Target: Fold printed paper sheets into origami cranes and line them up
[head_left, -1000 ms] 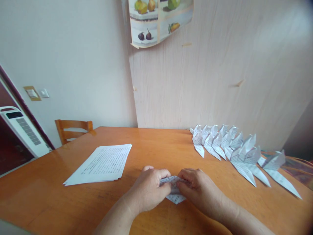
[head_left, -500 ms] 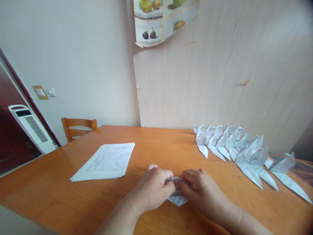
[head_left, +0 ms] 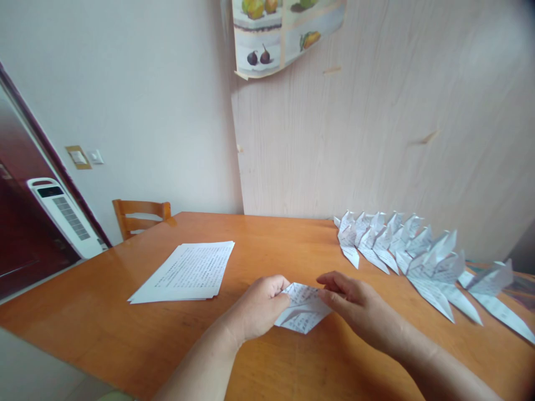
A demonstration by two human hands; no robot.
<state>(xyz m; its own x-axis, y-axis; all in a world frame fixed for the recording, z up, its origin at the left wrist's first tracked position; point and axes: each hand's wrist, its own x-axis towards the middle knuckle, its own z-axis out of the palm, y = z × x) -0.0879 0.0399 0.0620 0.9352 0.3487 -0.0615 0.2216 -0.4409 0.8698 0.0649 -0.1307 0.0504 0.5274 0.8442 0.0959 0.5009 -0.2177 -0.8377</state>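
A folded sheet of printed paper point(head_left: 304, 316) lies between my hands above the near part of the table, its creased layers partly spread and a point facing me. My left hand point(head_left: 263, 306) pinches its left edge between thumb and fingers. At the right edge, my right hand point(head_left: 353, 301) has its thumb and fingers apart, the thumb by the paper; whether it touches is unclear. My right palm is turned away from view.
A stack of printed sheets point(head_left: 184, 273) lies on the wooden table point(head_left: 267, 239) to the left. Several folded paper pieces with upright points point(head_left: 422, 250) stand in rows at the right. A wooden chair point(head_left: 140, 214) is behind the far left edge.
My right hand has loosened and drawn off to the right from the paper. The folded paper now shows more of its surface and looks wider. The view has shifted slightly.
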